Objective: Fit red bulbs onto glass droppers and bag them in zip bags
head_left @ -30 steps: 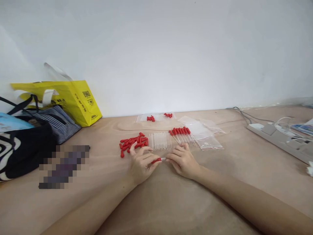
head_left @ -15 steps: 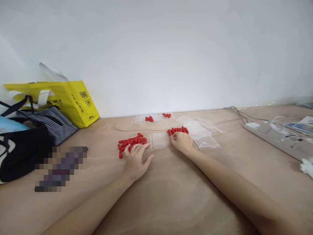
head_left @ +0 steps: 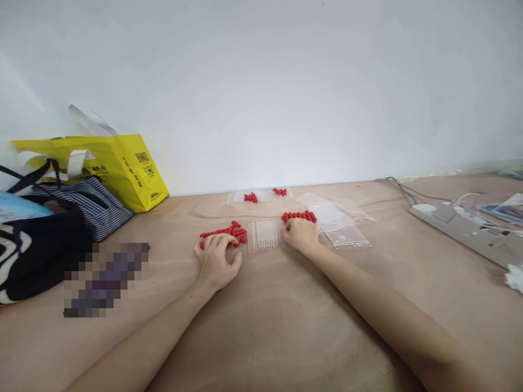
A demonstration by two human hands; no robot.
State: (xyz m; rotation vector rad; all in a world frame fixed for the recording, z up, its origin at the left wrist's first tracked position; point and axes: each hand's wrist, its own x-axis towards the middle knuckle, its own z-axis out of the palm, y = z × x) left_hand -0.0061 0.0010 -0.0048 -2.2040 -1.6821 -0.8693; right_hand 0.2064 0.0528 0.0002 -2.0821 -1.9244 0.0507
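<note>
Several thin clear sticks lie side by side on the table in the middle. To their left, my left hand rests over the near side of a loose pile of red pieces, fingers apart and curved. At the right end of the sticks is my right hand, its fingers closed just below a row of red-tipped pieces; what they pinch is hidden.
Behind lies a clear bag with small red pieces. Plastic bags lie right of centre. A power strip with cables is at the right, a yellow bag and a black bag at the left.
My left hand has moved left, away from the sticks and onto the red pile. My right hand stays by the row of red-tipped pieces.
</note>
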